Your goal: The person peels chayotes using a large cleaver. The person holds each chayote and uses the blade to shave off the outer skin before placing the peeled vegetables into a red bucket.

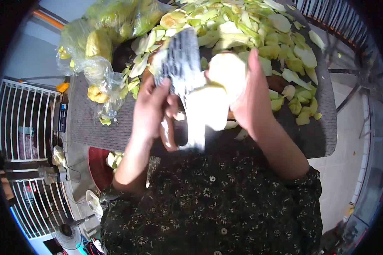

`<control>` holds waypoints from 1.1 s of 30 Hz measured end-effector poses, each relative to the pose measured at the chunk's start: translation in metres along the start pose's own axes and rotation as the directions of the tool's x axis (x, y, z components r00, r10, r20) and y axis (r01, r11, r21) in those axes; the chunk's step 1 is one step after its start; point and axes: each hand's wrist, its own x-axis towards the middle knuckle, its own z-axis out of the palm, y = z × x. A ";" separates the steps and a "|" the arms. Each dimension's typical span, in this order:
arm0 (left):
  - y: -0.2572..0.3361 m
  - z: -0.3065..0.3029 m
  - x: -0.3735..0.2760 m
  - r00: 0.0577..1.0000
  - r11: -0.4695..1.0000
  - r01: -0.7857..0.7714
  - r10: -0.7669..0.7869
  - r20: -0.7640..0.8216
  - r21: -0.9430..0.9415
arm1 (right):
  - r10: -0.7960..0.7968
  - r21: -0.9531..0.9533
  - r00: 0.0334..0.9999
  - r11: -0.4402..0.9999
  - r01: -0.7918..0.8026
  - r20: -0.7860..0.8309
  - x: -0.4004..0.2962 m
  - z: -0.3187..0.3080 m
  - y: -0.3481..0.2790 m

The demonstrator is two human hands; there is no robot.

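My left hand (pixel 151 103) is closed around a broad metal blade tool (pixel 183 57), apparently a knife or cleaver; motion blurs the blade, and its handle cannot be made out. My right hand (pixel 253 98) grips a peeled pale fruit piece (pixel 228 73) with a rounded cut face. Just below it, between the hands, lies another very bright, overexposed pale piece (pixel 209 108); whether it is held or joined to the first cannot be told. Beyond both hands, pale green peel and slices (pixel 233 35) spread in a heap over the table.
The dark ribbed table (pixel 92 127) bears clear plastic bags (pixel 115 19) of yellow-green fruit at its far left. More peel pieces (pixel 301 102) lie at right. Below the left edge stands a red basin (pixel 97 165) with pale pieces. A fan (pixel 67 236) is at lower left.
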 end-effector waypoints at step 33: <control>0.000 -0.171 -0.147 0.808 0.914 -0.390 0.284 -0.516 -0.108 | 0.454 -0.549 0.650 -0.349 0.759 0.610 -0.055 0.041 0.052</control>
